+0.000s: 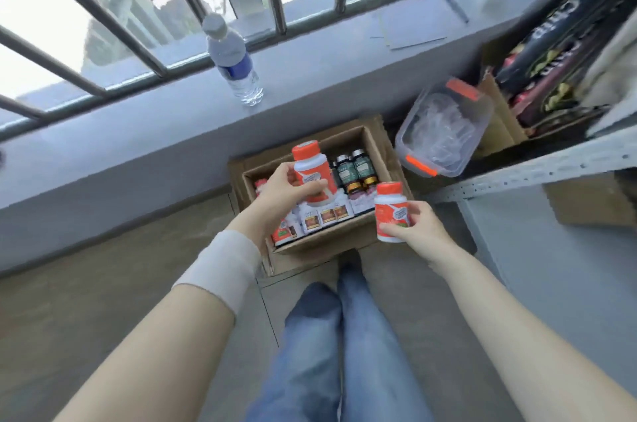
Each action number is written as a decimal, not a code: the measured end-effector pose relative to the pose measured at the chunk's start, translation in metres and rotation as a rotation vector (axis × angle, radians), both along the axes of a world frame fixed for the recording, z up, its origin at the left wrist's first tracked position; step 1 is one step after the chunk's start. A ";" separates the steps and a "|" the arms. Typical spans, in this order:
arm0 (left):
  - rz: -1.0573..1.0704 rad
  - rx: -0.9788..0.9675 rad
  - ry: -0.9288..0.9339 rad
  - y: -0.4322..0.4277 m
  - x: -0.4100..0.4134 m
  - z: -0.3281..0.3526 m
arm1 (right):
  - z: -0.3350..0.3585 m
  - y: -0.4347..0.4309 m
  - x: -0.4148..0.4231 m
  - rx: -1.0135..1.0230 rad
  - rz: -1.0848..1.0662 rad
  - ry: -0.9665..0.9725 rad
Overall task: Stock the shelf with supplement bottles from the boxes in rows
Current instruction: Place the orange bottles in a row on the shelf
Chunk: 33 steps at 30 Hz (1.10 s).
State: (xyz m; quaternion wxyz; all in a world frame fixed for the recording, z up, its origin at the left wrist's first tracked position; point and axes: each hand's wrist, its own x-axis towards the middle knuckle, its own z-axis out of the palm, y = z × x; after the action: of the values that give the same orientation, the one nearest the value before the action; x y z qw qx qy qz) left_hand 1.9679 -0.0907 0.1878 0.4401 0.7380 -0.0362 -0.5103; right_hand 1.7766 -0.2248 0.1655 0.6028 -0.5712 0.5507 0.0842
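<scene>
Over an open brown cardboard box (374,149) of bottles, each hand, left (289,190) and right (418,226), grips an orange-capped white supplement bottle (314,173); the right bottle (391,213), pinched low, could tip on its way to the grey metal shelf (537,171).

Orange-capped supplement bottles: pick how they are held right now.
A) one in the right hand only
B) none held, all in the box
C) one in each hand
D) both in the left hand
C: the left hand grips one orange-capped bottle and the right hand grips a second orange-capped bottle, both above the open cardboard box.
</scene>
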 end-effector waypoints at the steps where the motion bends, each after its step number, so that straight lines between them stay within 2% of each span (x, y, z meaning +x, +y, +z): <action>1: -0.042 -0.034 0.010 -0.001 -0.010 0.010 | 0.014 0.006 -0.015 -0.025 -0.065 -0.024; 4: -0.154 -0.142 0.043 -0.006 -0.045 0.042 | 0.048 0.033 -0.063 -0.054 -0.269 -0.068; 11: -0.443 -0.368 0.209 -0.016 -0.157 0.114 | 0.110 0.101 -0.177 -0.033 -0.569 -0.185; 15: -0.645 -0.387 0.221 -0.018 -0.239 0.144 | 0.130 0.138 -0.252 -0.063 -0.721 -0.219; 18: -0.705 -0.414 0.239 -0.013 -0.311 0.163 | 0.143 0.171 -0.313 -0.113 -0.821 -0.266; 25: -0.899 -0.431 0.180 0.031 -0.497 0.186 | 0.170 0.276 -0.482 -0.152 -1.077 -0.523; 33: -1.238 -0.405 0.167 0.087 -0.704 0.218 | 0.209 0.377 -0.659 -0.278 -1.229 -0.469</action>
State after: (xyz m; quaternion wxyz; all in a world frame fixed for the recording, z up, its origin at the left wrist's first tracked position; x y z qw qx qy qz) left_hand 1.2642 -0.0041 0.4056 0.1967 0.4412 -0.5151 -0.7080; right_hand 1.1179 0.1520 0.3741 0.5657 -0.2294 0.6358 -0.4723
